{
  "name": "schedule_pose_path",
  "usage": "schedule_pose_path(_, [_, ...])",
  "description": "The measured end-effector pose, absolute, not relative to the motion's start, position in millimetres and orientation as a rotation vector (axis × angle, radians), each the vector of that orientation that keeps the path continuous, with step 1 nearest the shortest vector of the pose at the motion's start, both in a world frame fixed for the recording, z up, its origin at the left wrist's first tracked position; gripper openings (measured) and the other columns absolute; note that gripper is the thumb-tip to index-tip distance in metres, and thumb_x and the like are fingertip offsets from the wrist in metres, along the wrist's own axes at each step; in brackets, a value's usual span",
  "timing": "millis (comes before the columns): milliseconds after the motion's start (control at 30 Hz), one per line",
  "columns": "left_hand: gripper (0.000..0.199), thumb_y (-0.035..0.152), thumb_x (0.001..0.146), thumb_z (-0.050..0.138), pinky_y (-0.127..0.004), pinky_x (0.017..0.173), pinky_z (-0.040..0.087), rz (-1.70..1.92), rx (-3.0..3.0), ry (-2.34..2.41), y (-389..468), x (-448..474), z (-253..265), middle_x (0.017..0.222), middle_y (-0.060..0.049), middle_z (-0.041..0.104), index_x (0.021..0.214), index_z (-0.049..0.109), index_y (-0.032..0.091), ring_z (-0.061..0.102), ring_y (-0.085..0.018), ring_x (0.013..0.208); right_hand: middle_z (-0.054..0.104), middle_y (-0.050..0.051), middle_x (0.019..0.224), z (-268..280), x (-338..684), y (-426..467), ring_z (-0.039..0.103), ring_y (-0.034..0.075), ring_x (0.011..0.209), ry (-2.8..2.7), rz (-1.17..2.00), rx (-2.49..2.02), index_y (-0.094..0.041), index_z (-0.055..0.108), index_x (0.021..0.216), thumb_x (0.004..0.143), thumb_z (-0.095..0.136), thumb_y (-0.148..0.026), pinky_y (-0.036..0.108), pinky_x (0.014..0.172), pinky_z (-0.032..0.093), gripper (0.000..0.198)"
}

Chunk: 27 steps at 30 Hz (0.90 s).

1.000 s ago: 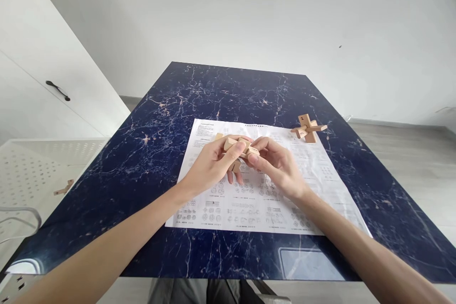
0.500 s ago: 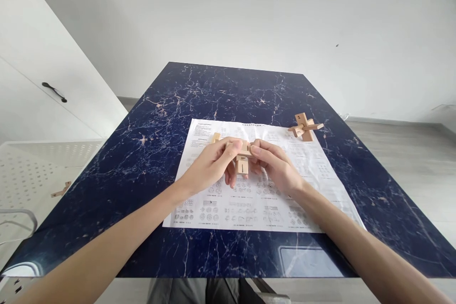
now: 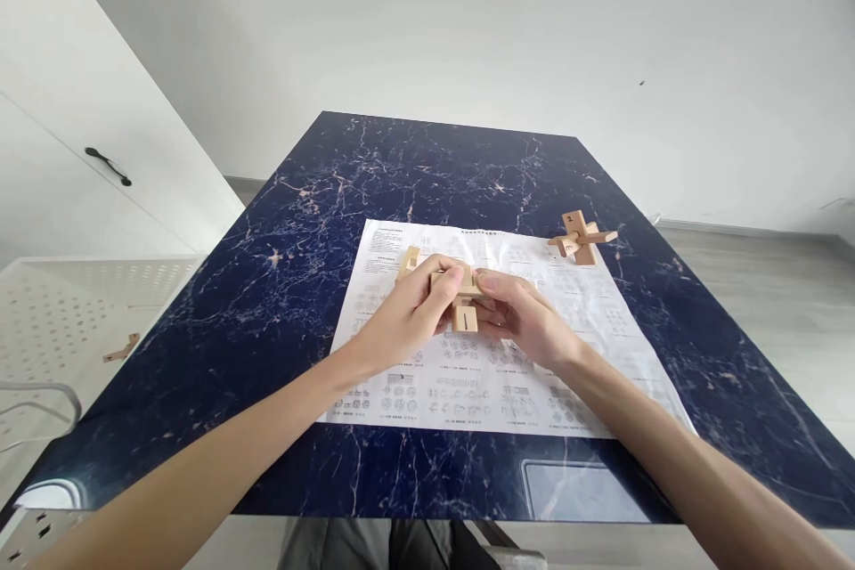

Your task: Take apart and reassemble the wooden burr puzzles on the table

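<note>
Wooden assembly (image 3: pixel 466 291) found gripped between both hands, above the middle of a white printed sheet (image 3: pixel 460 414). The left hand (image 3: pixel 419 305) is clamped on its left side, thumb on the upper bar; the right hand (image 3: pixel 531 313) is clamped on the opposite side, its thumb tip pressed near the bar's right end. Both hands are close together. One block of the assembly projects toward the person and bears a single dark stroke on its end. How the parts join beneath is hidden by the hands.

Just beyond the left hand, a notched wooden piece (image 3: pixel 410 258) lies over the sheet; contact with that hand cannot be determined. At the sheet's far right corner sits a wooden cross (image 3: pixel 582 238) of interlocked bars, one marked 2. The sheet is lightly creased and lies on a dark blue, veined tabletop (image 3: pixel 427 169). Left of the tabletop, a further wooden piece (image 3: pixel 121 348) rests on a white perforated surface (image 3: pixel 46 312).
</note>
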<state>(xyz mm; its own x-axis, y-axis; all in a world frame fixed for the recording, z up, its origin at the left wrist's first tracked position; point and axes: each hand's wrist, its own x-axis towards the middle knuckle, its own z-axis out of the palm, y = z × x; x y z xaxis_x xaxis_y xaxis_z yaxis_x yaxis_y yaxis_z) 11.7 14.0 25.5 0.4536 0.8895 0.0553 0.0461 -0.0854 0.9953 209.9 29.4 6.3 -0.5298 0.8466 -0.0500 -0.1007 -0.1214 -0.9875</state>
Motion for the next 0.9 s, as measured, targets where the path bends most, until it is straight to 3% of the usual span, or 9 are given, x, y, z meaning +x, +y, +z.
schedule_pose_path(533, [0.039,0.055,0.111,0.042,-0.026,0.056,0.04,0.889,1.505,0.879,16.4,8.9,28.1,0.08,0.001,0.05,0.106,0.062,0.021,0.045,-0.014,0.063,0.031,-0.004,0.068,1.1,203.8,25.2,0.026,0.014,0.057,-1.428,1.684,-0.859,-0.023,0.057,0.08,0.103,0.058,-0.061,0.028,0.049,0.029,0.044])
schedule_pose_path(900, [0.035,0.052,0.111,0.044,-0.025,0.056,0.042,0.838,1.347,0.87,19.0,9.9,28.2,0.076,0.002,0.048,0.1,0.056,0.022,0.044,-0.013,0.063,0.044,-0.001,0.073,5.8,203.0,25.6,0.039,0.016,0.061,-1.507,1.565,-0.91,-0.024,0.061,0.086,0.101,0.059,-0.067,0.031,0.054,0.039,0.045])
